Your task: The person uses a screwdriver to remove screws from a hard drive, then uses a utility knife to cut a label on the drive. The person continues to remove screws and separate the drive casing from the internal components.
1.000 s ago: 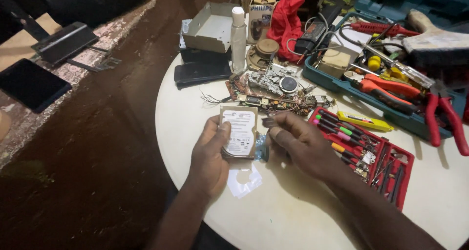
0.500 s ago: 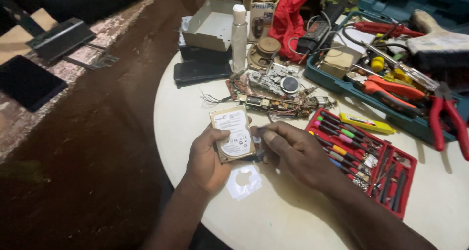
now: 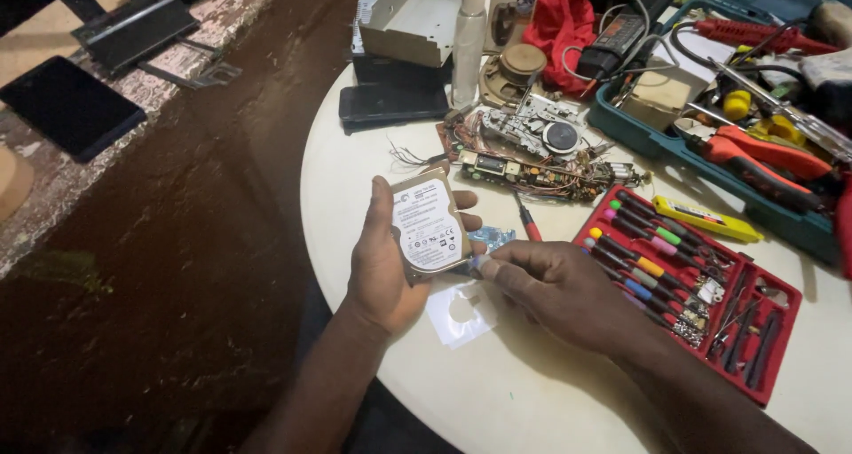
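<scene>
1. Two hands are over the round white table (image 3: 532, 401).
2. Left hand (image 3: 383, 268) has fingers closed around a small hard drive (image 3: 429, 225), label side up, above the table edge.
3. Right hand (image 3: 555, 287) pinches the drive's lower right corner with its fingertips (image 3: 484, 266).
4. Red screwdriver set (image 3: 688, 276) lies just beside the right hand.

My left hand (image 3: 383, 263) comes up from the lower edge on a bare forearm, palm turned toward me, thumb stretched up along the near side of what it cradles and the fingers wrapped behind it, their tips showing past the far edge. My right hand (image 3: 555, 290) reaches in from the lower right, back of the hand up, knuckles bent. Its thumb and forefinger pinch together just at the lower corner of the left hand's grip, the other fingers curled under.
</scene>
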